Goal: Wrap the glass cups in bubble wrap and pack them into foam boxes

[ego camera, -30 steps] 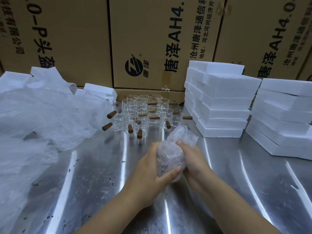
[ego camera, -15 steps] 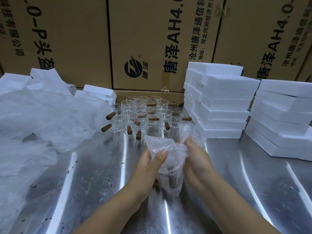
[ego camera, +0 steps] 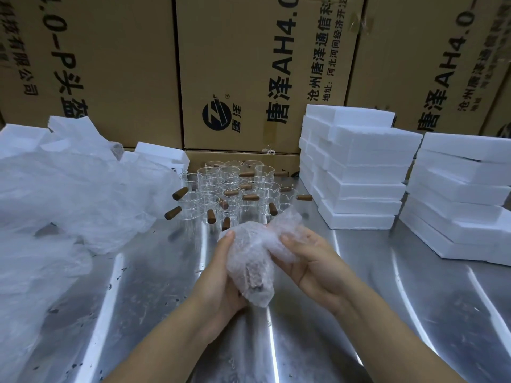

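A glass cup wrapped in bubble wrap (ego camera: 253, 261) is held above the steel table between both hands; its brown handle shows faintly through the wrap near the bottom. My left hand (ego camera: 221, 275) grips the bundle from the left and below. My right hand (ego camera: 309, 258) pinches the loose upper end of the wrap with thumb and fingers. Behind them stand several bare glass cups with brown wooden handles (ego camera: 235, 189). White foam boxes (ego camera: 359, 172) are stacked at the right, with a second stack (ego camera: 459, 194) further right.
A heap of bubble wrap and thin plastic sheet (ego camera: 60, 205) covers the left of the steel table (ego camera: 401, 313). Loose foam pieces (ego camera: 160, 153) lie behind it. Large cardboard cartons (ego camera: 249, 64) wall off the back.
The wrap, spread open half a second ago, is now gathered tight round the cup. My right hand has twisted the loose end over, and my left hand has closed round the bundle's side.
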